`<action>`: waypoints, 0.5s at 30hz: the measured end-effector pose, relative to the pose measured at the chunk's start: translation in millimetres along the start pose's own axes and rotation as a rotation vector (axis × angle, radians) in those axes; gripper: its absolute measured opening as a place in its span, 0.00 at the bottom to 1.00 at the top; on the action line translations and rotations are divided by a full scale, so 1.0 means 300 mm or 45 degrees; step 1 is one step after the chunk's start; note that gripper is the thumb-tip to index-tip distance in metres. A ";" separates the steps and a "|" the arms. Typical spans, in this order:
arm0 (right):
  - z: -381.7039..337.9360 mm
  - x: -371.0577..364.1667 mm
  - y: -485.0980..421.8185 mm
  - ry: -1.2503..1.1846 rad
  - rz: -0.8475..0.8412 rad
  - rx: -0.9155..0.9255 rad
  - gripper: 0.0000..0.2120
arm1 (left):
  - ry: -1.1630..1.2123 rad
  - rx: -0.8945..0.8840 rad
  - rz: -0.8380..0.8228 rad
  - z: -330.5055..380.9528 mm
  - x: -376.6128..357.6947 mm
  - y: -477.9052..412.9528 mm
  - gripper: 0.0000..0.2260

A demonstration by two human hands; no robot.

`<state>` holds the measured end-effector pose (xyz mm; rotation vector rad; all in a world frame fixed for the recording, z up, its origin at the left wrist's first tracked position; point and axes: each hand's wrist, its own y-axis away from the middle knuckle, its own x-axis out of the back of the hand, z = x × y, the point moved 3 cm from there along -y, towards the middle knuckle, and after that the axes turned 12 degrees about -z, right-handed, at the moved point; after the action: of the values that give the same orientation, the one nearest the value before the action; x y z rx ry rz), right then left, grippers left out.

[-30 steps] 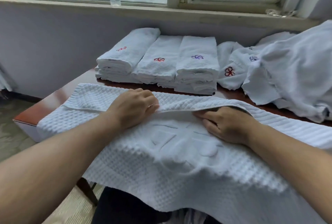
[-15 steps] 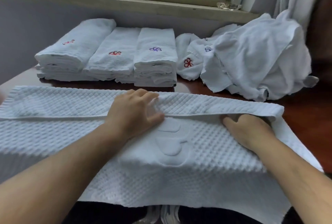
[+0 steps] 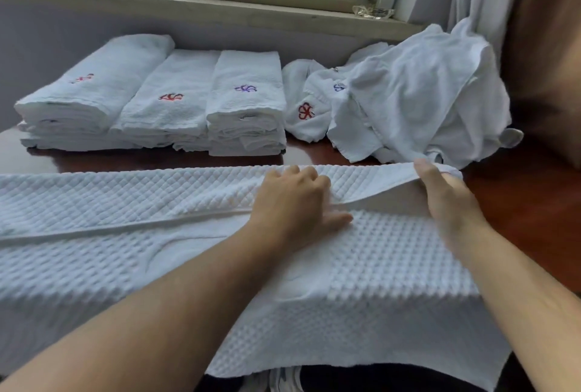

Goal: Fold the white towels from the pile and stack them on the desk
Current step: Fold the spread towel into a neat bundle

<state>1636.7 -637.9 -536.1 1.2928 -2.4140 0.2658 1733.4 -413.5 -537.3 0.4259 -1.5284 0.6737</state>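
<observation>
A white waffle-weave towel lies spread across the lower half of the frame on the dark wooden desk, its far edge folded toward the viewer and its near edge hanging over the front. The left hand presses on the fold at centre, fingers extended. The right hand, right of centre, pinches the folded flap's corner (thumb on top, fingers underneath) and lifts it slightly. Three stacks of folded towels stand at upper left; the unfolded pile sits at upper right.
</observation>
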 end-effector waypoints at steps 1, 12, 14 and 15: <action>0.005 0.021 -0.008 0.002 0.179 -0.014 0.28 | 0.011 0.016 -0.006 0.006 0.007 -0.005 0.28; 0.059 0.097 -0.029 -0.219 0.789 -0.176 0.20 | 0.026 -0.286 0.471 0.059 0.043 0.011 0.10; 0.072 0.128 -0.049 -0.346 0.704 -0.261 0.18 | 0.026 -0.370 0.501 0.067 0.047 0.020 0.10; 0.080 0.146 -0.054 -0.330 0.675 -0.261 0.16 | 0.024 -0.410 0.502 0.070 0.049 0.022 0.10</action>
<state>1622.3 -688.2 -539.6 0.6119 -2.8841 -0.0140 1711.9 -420.1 -523.2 -0.1292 -1.6846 0.7130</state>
